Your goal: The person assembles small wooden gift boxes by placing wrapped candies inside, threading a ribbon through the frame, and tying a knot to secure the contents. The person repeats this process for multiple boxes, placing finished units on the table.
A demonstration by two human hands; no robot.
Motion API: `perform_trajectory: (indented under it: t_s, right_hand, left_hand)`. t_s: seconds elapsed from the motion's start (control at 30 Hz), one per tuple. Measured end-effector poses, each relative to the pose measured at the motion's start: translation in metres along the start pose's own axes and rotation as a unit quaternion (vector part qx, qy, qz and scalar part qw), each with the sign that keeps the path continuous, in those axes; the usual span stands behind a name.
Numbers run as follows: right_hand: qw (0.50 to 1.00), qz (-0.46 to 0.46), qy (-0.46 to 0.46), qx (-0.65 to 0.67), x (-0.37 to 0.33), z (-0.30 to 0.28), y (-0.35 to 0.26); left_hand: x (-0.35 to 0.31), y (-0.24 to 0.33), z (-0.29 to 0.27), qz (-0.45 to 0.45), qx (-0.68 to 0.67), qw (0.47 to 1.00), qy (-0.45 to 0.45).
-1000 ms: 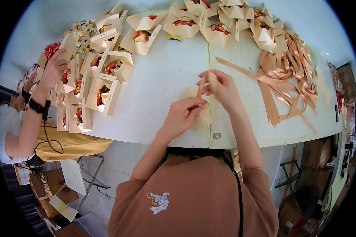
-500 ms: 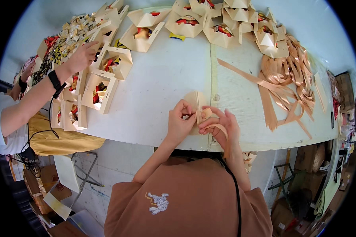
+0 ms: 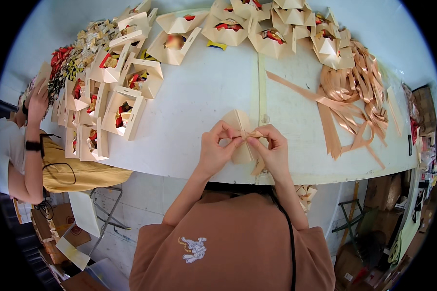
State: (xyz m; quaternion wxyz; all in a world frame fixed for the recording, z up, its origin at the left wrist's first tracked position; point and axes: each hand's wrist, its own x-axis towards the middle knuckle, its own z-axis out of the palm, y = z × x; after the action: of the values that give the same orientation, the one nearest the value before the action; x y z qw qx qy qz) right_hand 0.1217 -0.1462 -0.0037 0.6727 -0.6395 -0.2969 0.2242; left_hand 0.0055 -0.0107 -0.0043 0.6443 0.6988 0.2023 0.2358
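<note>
A cream cardboard gift box (image 3: 237,121) stands on the table in front of me, between my hands. My left hand (image 3: 217,148) and my right hand (image 3: 271,149) meet at its near upper part. Thumb and forefinger of each hand are pinched on a copper-coloured ribbon (image 3: 258,168), whose tail hangs below my right hand. The fingertips cover most of the ribbon where it crosses the box, so I cannot make out a knot or loop. The box's contents are hidden.
Several open cream boxes (image 3: 124,116) filled with wrapped sweets stand at the left and along the back. Loose copper ribbons (image 3: 352,89) lie heaped at the right. A co-worker's arm (image 3: 33,126) reaches over small packets (image 3: 94,36) at the far left. A folding chair (image 3: 85,213) stands below.
My right hand has moved in against the left, its fingers closing on the ribbon, and the ribbon's tail has dropped. The co-worker's arm has drawn back left, and another filled box stands there.
</note>
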Motion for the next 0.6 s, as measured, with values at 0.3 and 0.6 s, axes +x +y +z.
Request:
perform_trajectory:
  t_s: [0.3,0.6]
  right_hand:
    - [0.993,-0.045,0.097,-0.041,-0.007,0.016,-0.001]
    - [0.998,0.026,-0.044,0.036,0.003,-0.005,-0.003]
  left_hand:
    - [-0.007,-0.006,0.013,0.051,-0.002,0.995,0.086]
    - [0.012,0.005,-0.001,0.011,-0.029,0.999,0.021]
